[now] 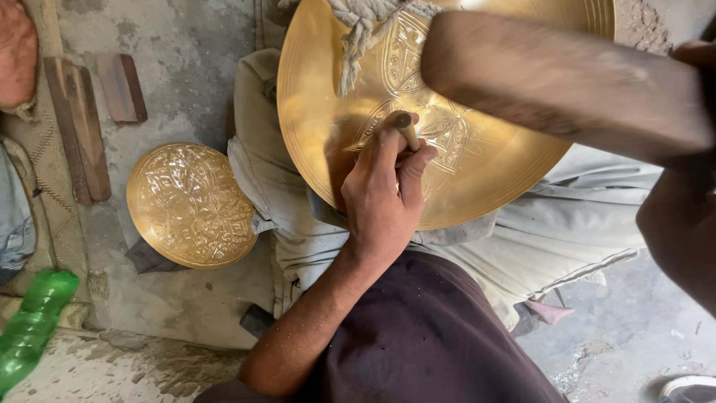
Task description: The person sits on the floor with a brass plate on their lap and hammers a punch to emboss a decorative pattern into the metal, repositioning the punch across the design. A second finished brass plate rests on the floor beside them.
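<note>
The left hand (pixel 384 198) is pinching a thin metal punch (pixel 406 128) against the round engraved brass plate (pixel 328 112); the right hand (pixel 690 186) is gripping a blurred wooden mallet (pixel 559 82).

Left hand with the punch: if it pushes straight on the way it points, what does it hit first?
The left hand points its chisel into the large brass plate; it would meet the plate's engraved centre first, apparently already in contact.

Finished engraved brass plate (pixel 191 205), wooden blocks (pixel 78 127), seemingly green bottle (pixel 31 325) nearby.
</note>
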`<state>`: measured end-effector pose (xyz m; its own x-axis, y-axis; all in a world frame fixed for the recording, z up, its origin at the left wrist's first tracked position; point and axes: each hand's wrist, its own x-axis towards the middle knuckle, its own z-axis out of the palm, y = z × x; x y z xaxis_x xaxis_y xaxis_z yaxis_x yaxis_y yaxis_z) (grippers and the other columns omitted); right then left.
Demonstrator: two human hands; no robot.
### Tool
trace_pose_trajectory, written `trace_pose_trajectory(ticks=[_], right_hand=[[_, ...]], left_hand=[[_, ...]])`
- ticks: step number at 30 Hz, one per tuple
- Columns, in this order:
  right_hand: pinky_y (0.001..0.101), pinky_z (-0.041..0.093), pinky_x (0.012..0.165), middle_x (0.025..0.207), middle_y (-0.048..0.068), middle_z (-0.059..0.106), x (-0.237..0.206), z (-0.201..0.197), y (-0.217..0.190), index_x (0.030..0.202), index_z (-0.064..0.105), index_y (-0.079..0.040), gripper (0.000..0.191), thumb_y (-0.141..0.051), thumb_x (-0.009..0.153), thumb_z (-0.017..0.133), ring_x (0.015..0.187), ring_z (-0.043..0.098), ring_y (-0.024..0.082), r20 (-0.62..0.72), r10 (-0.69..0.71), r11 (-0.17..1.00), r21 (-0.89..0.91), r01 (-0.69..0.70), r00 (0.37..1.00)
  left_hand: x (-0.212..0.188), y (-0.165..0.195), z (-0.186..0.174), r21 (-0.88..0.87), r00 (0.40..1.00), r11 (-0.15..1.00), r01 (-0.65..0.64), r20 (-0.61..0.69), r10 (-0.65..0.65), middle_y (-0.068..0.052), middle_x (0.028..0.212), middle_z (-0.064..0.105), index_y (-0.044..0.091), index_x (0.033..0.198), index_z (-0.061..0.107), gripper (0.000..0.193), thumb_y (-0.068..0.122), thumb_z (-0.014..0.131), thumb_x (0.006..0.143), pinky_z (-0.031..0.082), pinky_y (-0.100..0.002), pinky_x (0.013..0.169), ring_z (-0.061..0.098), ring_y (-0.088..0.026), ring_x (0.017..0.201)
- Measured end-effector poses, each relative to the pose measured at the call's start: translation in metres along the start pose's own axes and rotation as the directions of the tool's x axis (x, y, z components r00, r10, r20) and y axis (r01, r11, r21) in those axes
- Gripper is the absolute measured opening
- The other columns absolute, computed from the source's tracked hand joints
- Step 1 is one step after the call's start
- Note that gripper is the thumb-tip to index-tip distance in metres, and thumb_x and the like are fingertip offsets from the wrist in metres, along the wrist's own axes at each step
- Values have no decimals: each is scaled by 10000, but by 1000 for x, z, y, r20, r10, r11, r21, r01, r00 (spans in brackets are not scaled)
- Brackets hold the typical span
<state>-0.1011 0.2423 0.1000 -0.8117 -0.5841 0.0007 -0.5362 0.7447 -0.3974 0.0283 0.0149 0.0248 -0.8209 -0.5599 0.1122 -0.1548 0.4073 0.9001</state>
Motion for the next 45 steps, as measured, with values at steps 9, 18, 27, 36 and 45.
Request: trace_pose_trajectory(ticks=[9,18,27,36,45], right_hand=[[382,540,703,896,180,659,47,-37,-67,1182,701,42,341,61,848,767,791,661,291,74,-325,874,-356,330,943],[372,522,638,834,153,636,66,-50,-109,1136,724,13,348,29,804,826,728,639,269,240,-439,687,-531,496,866],[365,544,742,1029,204,642,56,-47,-88,1308,616,61,444,182,895,726,892,662,296,191,-453,802,-340,492,871],[349,560,762,1047,183,652,74,-41,-105,1314,614,53,391,129,937,689,911,682,272,160,-472,842,-211,497,867],[384,530,651,938,191,647,56,-43,-90,1231,703,47,393,63,844,767,781,663,311,244,-457,774,-365,518,855]], left_hand=[[-9,6,5,-21,1000,1000,17,-3,-17,-61,958,674,14,1142,567,226,145,716,1034,584,-324,713,718,-188,842],[-19,4,8,-137,993,985,104,-46,-111,-73,961,663,9,1066,538,193,130,687,1049,589,-293,680,696,-171,816],[-39,-6,18,-85,991,989,117,-49,-122,-75,898,614,-16,1088,524,214,143,664,1058,546,-353,647,659,-203,745],[-41,-17,20,-41,989,990,134,-52,-136,-111,778,597,-9,903,552,224,194,625,960,489,-437,578,638,-276,676],[-45,-23,24,83,997,995,53,-64,-48,-77,823,616,13,1075,534,283,253,684,1070,508,-445,676,636,-249,701]])
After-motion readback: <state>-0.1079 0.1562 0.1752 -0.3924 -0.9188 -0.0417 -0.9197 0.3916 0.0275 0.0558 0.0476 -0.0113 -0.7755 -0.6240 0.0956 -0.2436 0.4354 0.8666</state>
